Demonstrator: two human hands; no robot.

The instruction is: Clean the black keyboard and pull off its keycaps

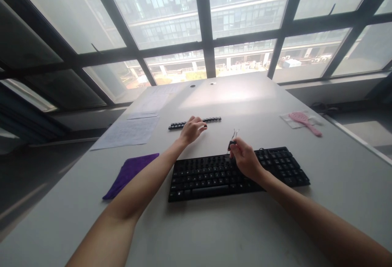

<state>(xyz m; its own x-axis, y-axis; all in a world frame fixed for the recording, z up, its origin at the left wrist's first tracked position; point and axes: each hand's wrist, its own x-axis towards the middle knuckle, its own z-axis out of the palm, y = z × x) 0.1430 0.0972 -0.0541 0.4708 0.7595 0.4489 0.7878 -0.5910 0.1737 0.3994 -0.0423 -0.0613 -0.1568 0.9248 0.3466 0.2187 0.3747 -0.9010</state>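
Observation:
A black keyboard (200, 177) lies on the table, with bare dark spots along its upper rows where keycaps are off. My right hand (246, 159) is closed around a keycap puller (232, 143) with a black grip and wire prongs, held over the keyboard's upper rows. Beyond the keyboard, loose black keycaps (212, 119) stand lined up in rows. My left hand (192, 129) hovers at these rows and hides their middle. Its thumb and fingers pinch a small dark piece that looks like a keycap (205, 126).
A folded purple cloth (131, 173) lies left of the keyboard, under my left forearm. Sheets of paper (128, 132) are at the left edge. A pink hairbrush (304, 122) rests on a clear bag at the right. Large windows (171, 14) rise behind the white table (245, 234).

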